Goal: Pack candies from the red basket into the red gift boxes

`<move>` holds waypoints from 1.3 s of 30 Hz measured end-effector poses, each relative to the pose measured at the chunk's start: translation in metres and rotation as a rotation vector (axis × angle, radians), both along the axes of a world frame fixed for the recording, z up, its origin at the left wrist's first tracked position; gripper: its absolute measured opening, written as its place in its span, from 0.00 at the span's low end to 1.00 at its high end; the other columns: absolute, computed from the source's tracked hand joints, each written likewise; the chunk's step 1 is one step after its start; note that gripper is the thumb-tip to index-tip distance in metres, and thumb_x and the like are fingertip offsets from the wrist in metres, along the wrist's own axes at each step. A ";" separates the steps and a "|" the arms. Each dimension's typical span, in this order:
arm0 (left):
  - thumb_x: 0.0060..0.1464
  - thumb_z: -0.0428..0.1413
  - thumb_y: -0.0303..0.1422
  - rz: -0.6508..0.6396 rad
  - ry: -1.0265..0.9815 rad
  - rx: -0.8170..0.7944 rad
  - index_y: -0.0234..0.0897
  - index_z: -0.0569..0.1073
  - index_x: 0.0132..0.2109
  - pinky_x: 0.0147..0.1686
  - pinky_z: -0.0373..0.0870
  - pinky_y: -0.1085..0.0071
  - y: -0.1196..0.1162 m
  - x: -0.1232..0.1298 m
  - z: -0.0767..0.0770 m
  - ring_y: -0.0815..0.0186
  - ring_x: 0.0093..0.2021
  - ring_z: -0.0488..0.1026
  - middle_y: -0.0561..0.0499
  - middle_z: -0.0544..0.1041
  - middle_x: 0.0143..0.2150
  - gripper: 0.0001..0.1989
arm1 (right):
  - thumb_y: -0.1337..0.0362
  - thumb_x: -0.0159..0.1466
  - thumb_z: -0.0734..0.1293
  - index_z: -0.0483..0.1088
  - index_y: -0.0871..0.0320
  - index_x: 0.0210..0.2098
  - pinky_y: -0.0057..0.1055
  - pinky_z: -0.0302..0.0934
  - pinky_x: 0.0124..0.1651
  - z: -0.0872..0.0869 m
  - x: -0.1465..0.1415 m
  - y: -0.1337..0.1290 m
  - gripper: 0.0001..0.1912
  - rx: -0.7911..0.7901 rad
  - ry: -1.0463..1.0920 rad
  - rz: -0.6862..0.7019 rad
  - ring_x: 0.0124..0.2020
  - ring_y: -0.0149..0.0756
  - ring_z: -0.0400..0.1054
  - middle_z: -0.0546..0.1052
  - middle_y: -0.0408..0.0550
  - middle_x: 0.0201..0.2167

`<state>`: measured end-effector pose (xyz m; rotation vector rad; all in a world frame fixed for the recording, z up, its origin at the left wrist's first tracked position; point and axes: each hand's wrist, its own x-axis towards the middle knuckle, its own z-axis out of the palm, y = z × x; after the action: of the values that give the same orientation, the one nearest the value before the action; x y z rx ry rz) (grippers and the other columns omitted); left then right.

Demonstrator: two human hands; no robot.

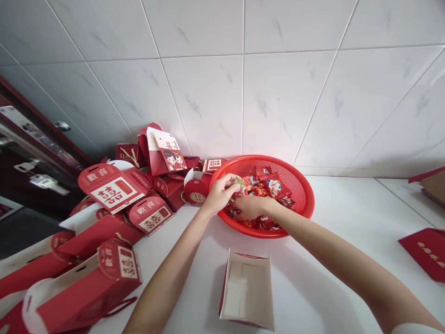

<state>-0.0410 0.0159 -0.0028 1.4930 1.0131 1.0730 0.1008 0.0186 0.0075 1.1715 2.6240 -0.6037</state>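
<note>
My left hand [219, 194] is closed around small wrapped candies [239, 183] over the left part of a red plastic basket [308, 197]. Right beside it, my right hand [251, 207] reaches down into the basket with its fingers curled among the candies; what they grip is hidden. Red and multicoloured candy packets [276, 185] lie across the basket's bottom. In front of the basket, an open cardboard box [246, 292] stands on the white surface, its pale inside facing up with nothing in it.
Several red gift boxes with rope handles [114, 192] are piled at the left, some against the basket. A red box [426, 253] lies at the right edge. A tiled wall [271, 102] rises behind. Keys [48, 183] hang in a dark door at far left.
</note>
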 end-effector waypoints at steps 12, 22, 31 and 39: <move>0.44 0.62 0.38 0.250 -0.322 0.043 0.38 0.73 0.34 0.37 0.72 0.68 0.006 0.004 0.000 0.61 0.37 0.79 0.51 0.80 0.30 0.11 | 0.79 0.62 0.62 0.76 0.61 0.41 0.28 0.67 0.43 0.000 0.018 0.011 0.15 0.118 0.280 -0.163 0.42 0.38 0.78 0.83 0.51 0.41; 0.42 0.63 0.36 0.229 -0.387 -0.012 0.37 0.73 0.35 0.34 0.71 0.69 0.006 0.005 0.001 0.61 0.34 0.79 0.52 0.79 0.27 0.12 | 0.74 0.52 0.76 0.74 0.57 0.35 0.31 0.61 0.32 -0.022 0.003 0.007 0.13 0.054 0.360 -0.169 0.31 0.43 0.73 0.78 0.47 0.28; 0.41 0.62 0.35 0.313 -0.492 -0.063 0.37 0.72 0.34 0.28 0.67 0.72 0.008 0.004 0.003 0.64 0.30 0.77 0.54 0.78 0.26 0.11 | 0.74 0.57 0.66 0.73 0.58 0.35 0.36 0.70 0.42 -0.004 0.050 0.006 0.08 0.084 0.834 -0.335 0.37 0.39 0.77 0.80 0.49 0.37; 0.41 0.59 0.28 0.189 -0.536 -0.261 0.36 0.74 0.37 0.30 0.70 0.71 0.001 0.007 0.011 0.64 0.32 0.77 0.52 0.79 0.28 0.11 | 0.58 0.58 0.77 0.79 0.56 0.37 0.43 0.72 0.54 0.006 0.071 -0.024 0.11 -0.194 1.354 -0.374 0.52 0.46 0.77 0.81 0.53 0.50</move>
<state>-0.0343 0.0170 0.0086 0.8434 0.8756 1.3259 0.1722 -0.0057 0.0138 1.4912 3.0601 -2.3406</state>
